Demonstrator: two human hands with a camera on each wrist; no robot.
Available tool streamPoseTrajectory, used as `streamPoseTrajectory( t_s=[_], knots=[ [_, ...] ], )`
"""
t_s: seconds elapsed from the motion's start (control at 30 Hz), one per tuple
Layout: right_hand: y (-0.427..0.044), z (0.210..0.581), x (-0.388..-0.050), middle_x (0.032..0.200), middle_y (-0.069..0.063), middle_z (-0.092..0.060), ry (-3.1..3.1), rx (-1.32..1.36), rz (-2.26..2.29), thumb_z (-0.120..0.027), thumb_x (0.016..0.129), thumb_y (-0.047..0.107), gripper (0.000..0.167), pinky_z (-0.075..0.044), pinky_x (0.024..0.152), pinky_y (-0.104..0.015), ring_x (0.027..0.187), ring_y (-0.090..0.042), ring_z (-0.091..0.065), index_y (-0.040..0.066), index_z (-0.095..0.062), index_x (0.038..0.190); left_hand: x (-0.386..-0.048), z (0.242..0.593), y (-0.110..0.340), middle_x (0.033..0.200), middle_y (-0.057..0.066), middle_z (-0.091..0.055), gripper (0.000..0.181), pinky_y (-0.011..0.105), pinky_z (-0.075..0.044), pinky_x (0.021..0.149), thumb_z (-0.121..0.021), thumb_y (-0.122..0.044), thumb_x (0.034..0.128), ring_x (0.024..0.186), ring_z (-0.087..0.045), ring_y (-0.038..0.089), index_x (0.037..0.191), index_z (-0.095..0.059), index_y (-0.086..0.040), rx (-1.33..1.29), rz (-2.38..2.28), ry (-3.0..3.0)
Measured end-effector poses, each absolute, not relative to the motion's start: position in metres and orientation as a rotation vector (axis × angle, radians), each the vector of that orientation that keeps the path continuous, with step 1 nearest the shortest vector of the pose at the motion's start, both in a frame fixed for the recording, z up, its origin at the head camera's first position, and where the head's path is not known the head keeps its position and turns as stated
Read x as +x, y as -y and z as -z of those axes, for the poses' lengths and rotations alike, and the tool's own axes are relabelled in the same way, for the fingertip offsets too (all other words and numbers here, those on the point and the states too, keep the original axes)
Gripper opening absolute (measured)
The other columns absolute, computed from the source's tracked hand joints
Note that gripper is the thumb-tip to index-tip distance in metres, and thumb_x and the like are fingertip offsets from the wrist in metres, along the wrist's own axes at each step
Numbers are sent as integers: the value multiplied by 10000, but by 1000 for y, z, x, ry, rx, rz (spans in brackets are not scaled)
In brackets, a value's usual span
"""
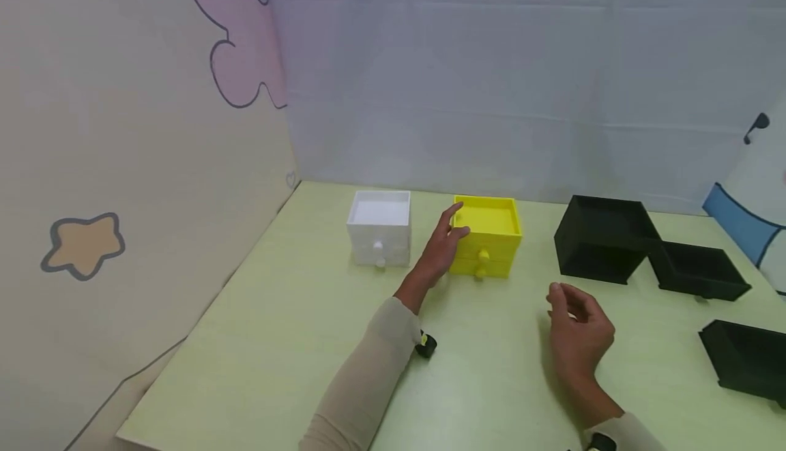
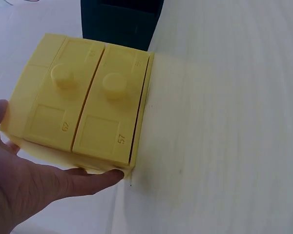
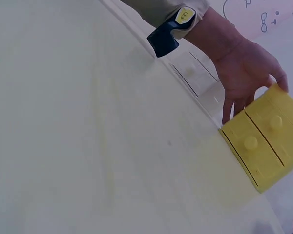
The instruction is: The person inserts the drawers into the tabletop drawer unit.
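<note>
My left hand [image 1: 437,252] lies along the left side of a yellow two-drawer box [image 1: 488,215]. In the left wrist view its fingers [image 2: 95,183] stretch fairly straight down that side, and its thumb is at the top edge. Both round-knobbed drawers in the front of the yellow box [image 2: 95,97] are closed. Apart from the box, to the front right, my right hand [image 1: 580,331] hovers over the table with loosely curled fingers and nothing visible in them. In the right wrist view the left hand [image 3: 246,73] also shows, thumb at the top rim.
To the left stands a white two-drawer box [image 1: 379,226]. At the right is a black box [image 1: 608,239], with a black drawer [image 1: 700,270] beside it and another black drawer [image 1: 749,359] nearer the front. All stand on a pale table [image 1: 258,342] before a hung cloth.
</note>
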State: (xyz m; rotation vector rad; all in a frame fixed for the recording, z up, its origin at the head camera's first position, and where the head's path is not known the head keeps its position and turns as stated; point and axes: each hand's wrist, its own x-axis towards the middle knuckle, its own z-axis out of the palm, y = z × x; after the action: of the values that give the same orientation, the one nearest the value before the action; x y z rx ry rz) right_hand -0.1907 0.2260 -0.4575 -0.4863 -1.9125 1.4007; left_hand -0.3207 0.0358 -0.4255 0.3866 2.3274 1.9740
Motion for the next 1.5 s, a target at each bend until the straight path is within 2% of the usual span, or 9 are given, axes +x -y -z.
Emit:
streamPoseTrajectory(
  t_s=[0.2,0.4,0.73,0.83,1.0,1.1,1.23,1.43,1.5],
  knots=[
    [-266,456,-161,999,74,-686,1907,-643,-1327,-665,957,296,344,-471,634,-69,759,80,-628,40,-690,1185,-317,411,-38,1523,47,-420,497,500,-344,1097,-493,-209,985,1410,-377,261,1479,-453,-255,424,-1929,-2732],
    [-305,451,-131,1001,128,-672,1789,-864,-1288,-660,960,270,301,-448,606,-43,726,117,-610,103,-696,1209,-306,388,-49,1386,100,-543,349,392,-414,1057,-507,-127,951,1326,-478,215,1280,-589,-43,752,-2145,-2966],
    [-349,443,-92,1023,256,-466,1606,-1326,-1222,-506,1002,341,335,-349,562,-4,658,185,-444,309,-502,1336,-276,371,-121,1200,110,-647,266,244,-505,920,-541,-120,953,1137,-604,138,1178,-624,-7,1196,-2258,-2661],
    [-358,443,-88,1233,189,-479,1621,-1442,-1260,-451,1007,348,425,-342,538,-19,639,184,-414,291,-432,1428,-276,381,-139,1235,83,-630,278,260,-499,939,-544,-159,982,1149,-600,140,1227,-611,-44,1116,-2183,-2589],
    [-368,448,-90,1492,-142,-422,1751,-1506,-1406,-438,1027,317,572,-433,451,-121,492,166,-446,141,-288,1550,-289,403,-149,1387,58,-546,371,344,-436,1041,-563,-261,1010,1281,-512,199,1362,-547,-148,878,-2019,-2581],
    [-379,451,-92,1238,-189,-594,1812,-1455,-1541,-480,1021,262,631,-502,467,-198,456,74,-553,48,-238,1562,-297,412,-150,1485,59,-457,425,421,-375,1097,-578,-305,1004,1370,-417,204,1413,-516,-207,777,-1982,-2616],
    [-385,452,-93,878,12,-621,1884,-1338,-1640,-553,997,254,689,-551,541,-242,536,-14,-655,-2,-238,1555,-308,418,-148,1543,38,-387,482,483,-338,1116,-569,-372,1000,1411,-361,207,1459,-472,-261,691,-1980,-2600],
    [-387,452,-93,874,-13,-631,1935,-1286,-1618,-564,997,250,683,-558,557,-250,555,-17,-664,-30,-255,1538,-323,427,-155,1588,-51,-330,522,514,-293,1134,-516,-490,1007,1441,-322,215,1502,-392,-378,587,-1879,-2392],
    [-388,453,-91,814,54,-610,1928,-1288,-1620,-565,996,247,677,-555,552,-244,552,-21,-665,-32,-262,1533,-326,431,-159,1607,-75,-289,507,535,-280,1135,-489,-507,1015,1455,-300,223,1501,-366,-428,567,-1862,-2316]
  ],
)
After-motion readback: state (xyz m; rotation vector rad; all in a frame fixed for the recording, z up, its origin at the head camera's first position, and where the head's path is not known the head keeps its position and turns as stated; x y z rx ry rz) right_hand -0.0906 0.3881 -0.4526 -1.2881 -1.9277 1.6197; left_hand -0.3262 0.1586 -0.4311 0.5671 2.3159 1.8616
